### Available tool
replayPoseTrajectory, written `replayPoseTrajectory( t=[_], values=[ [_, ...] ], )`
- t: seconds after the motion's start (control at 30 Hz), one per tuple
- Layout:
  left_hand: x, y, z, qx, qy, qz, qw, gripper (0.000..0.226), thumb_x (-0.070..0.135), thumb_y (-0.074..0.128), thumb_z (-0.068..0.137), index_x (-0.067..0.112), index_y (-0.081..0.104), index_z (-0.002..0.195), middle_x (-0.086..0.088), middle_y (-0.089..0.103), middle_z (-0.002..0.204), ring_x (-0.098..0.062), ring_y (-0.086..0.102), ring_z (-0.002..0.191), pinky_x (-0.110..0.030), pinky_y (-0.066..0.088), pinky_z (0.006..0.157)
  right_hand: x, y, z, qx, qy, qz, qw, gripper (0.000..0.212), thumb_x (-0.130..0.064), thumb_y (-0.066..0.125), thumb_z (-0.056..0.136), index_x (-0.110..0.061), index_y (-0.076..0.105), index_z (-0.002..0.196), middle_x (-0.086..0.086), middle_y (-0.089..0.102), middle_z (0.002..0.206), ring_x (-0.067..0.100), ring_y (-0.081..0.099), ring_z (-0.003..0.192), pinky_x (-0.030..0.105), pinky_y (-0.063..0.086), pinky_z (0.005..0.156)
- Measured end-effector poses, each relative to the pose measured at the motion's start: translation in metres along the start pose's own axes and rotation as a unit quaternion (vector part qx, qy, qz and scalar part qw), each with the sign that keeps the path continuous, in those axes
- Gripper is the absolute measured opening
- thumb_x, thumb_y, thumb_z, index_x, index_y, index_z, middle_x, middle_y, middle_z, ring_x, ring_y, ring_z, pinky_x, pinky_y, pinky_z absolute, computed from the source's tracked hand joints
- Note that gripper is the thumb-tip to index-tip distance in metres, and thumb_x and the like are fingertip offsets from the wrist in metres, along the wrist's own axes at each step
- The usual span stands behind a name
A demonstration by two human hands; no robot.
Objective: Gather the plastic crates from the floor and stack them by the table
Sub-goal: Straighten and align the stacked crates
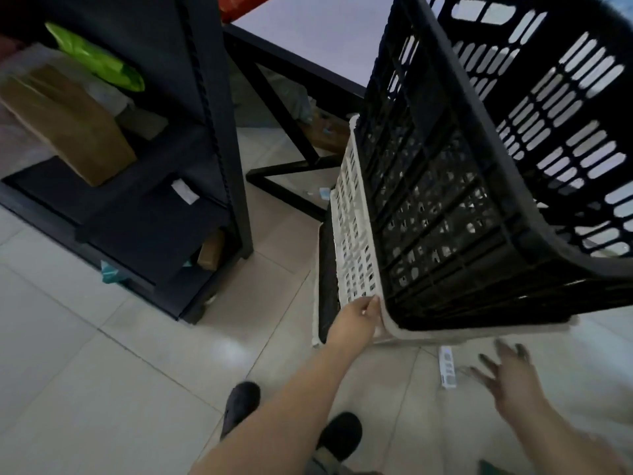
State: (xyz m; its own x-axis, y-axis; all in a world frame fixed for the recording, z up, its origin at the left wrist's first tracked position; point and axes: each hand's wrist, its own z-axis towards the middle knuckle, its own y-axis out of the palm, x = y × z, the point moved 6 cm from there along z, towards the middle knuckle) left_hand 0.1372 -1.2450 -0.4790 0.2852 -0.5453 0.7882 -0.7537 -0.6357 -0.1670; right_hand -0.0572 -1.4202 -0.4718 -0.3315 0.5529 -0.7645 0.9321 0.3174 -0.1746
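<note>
A tall stack of nested plastic crates stands on the tiled floor beside the table [318,39]. A black crate [479,186] sits on top, inside a white crate [352,234], with another dark crate [327,279] lower down. My left hand [356,320] grips the near corner of the white crate's rim. My right hand [510,375] hovers below and right of the stack with fingers spread, holding nothing. The stack leans away from me in this wide view.
A dark metal shelf unit [219,132] with a cardboard box [68,125] and a green bag [99,60] stands left of the stack. The table's black legs [284,166] lie behind it. A small white item [447,368] lies on the floor near my right hand. My shoes [239,406] are below.
</note>
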Motion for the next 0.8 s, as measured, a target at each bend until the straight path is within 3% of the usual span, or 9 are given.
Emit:
replayPoseTrajectory(
  t=[0.07, 0.17, 0.23, 0.33, 0.47, 0.53, 0.63, 0.77, 0.8],
  values=[
    [0.005, -0.017, 0.011, -0.006, 0.001, -0.027, 1.0, 0.041, 0.031, 0.041, 0.099, 0.007, 0.057, 0.127, -0.008, 0.065, 0.099, -0.015, 0.054, 0.08, -0.019, 0.043, 0.064, 0.027, 0.052, -0.042, -0.061, 0.029, 0.015, 0.998, 0.055, 0.0, 0.038, 0.098, -0.011, 0.022, 0.148, 0.013, 0.041, 0.135, 0.035, 0.043, 0.126, 0.055, 0.039, 0.098],
    [0.017, -0.047, 0.029, -0.024, -0.009, -0.052, 0.998, 0.033, 0.03, 0.044, 0.097, 0.011, 0.059, 0.12, -0.005, 0.059, 0.101, -0.021, 0.055, 0.086, -0.025, 0.043, 0.073, 0.043, 0.105, -0.066, -0.089, 0.079, 0.053, 0.991, 0.043, -0.005, 0.042, 0.096, -0.007, 0.035, 0.138, 0.017, 0.045, 0.124, 0.033, 0.047, 0.11, 0.055, 0.044, 0.099],
    [0.017, -0.066, 0.037, -0.033, -0.018, -0.031, 0.999, 0.032, 0.028, 0.044, 0.097, 0.012, 0.059, 0.12, -0.01, 0.059, 0.112, -0.026, 0.057, 0.101, -0.032, 0.045, 0.085, 0.039, 0.123, -0.072, -0.09, 0.078, 0.075, 0.99, 0.038, -0.007, 0.047, 0.094, -0.006, 0.041, 0.132, 0.013, 0.051, 0.111, 0.029, 0.053, 0.103, 0.047, 0.048, 0.096],
    [0.003, -0.097, 0.055, -0.028, -0.022, 0.012, 0.999, 0.032, 0.022, 0.044, 0.096, 0.006, 0.06, 0.119, -0.007, 0.056, 0.1, -0.019, 0.052, 0.092, -0.026, 0.04, 0.071, 0.058, 0.138, -0.075, -0.057, 0.033, 0.009, 0.998, 0.058, -0.007, 0.055, 0.091, -0.001, 0.029, 0.143, 0.005, 0.048, 0.122, 0.006, 0.061, 0.09, 0.024, 0.051, 0.081],
    [-0.036, -0.112, 0.104, -0.02, -0.044, 0.024, 0.999, 0.019, 0.015, 0.047, 0.093, 0.006, 0.062, 0.101, -0.006, 0.052, 0.077, -0.014, 0.048, 0.071, -0.022, 0.034, 0.056, 0.142, 0.175, -0.068, 0.008, 0.14, -0.024, 0.99, 0.099, -0.015, 0.072, 0.08, -0.02, 0.004, 0.152, 0.008, 0.02, 0.156, 0.029, 0.041, 0.131, 0.047, 0.043, 0.102],
    [-0.058, -0.106, 0.134, -0.034, -0.048, 0.029, 0.998, 0.024, 0.018, 0.05, 0.093, 0.005, 0.061, 0.11, -0.015, 0.06, 0.089, -0.02, 0.054, 0.078, -0.026, 0.041, 0.066, 0.183, 0.194, -0.049, 0.05, 0.211, 0.027, 0.976, 0.106, -0.021, 0.076, 0.078, -0.025, 0.001, 0.152, 0.004, 0.02, 0.157, 0.028, 0.034, 0.138, 0.047, 0.042, 0.103],
    [-0.089, -0.084, 0.18, -0.063, -0.064, 0.041, 0.995, 0.037, 0.023, 0.051, 0.093, 0.007, 0.053, 0.126, -0.021, 0.059, 0.124, -0.033, 0.058, 0.112, -0.035, 0.047, 0.083, 0.226, 0.208, 0.004, 0.074, 0.249, 0.076, 0.963, 0.092, -0.027, 0.073, 0.08, -0.016, 0.015, 0.151, 0.015, 0.038, 0.141, 0.032, 0.038, 0.135, 0.049, 0.045, 0.092],
    [-0.118, -0.045, 0.244, -0.092, -0.042, 0.074, 0.992, 0.015, 0.022, 0.045, 0.094, 0.01, 0.047, 0.102, -0.009, 0.054, 0.084, -0.027, 0.053, 0.087, -0.027, 0.036, 0.071, 0.248, 0.228, 0.068, 0.096, 0.256, 0.144, 0.951, 0.061, -0.018, 0.059, 0.092, -0.014, 0.031, 0.146, 0.013, 0.032, 0.15, 0.034, 0.039, 0.135, 0.052, 0.042, 0.101],
    [-0.123, -0.036, 0.258, -0.097, -0.039, 0.081, 0.991, 0.018, 0.024, 0.044, 0.094, 0.007, 0.047, 0.1, -0.009, 0.054, 0.084, -0.027, 0.052, 0.087, -0.027, 0.036, 0.071, 0.251, 0.232, 0.077, 0.105, 0.255, 0.17, 0.946, 0.057, -0.018, 0.058, 0.092, -0.015, 0.035, 0.143, 0.012, 0.035, 0.149, 0.034, 0.041, 0.134, 0.051, 0.044, 0.099]
  ],
)
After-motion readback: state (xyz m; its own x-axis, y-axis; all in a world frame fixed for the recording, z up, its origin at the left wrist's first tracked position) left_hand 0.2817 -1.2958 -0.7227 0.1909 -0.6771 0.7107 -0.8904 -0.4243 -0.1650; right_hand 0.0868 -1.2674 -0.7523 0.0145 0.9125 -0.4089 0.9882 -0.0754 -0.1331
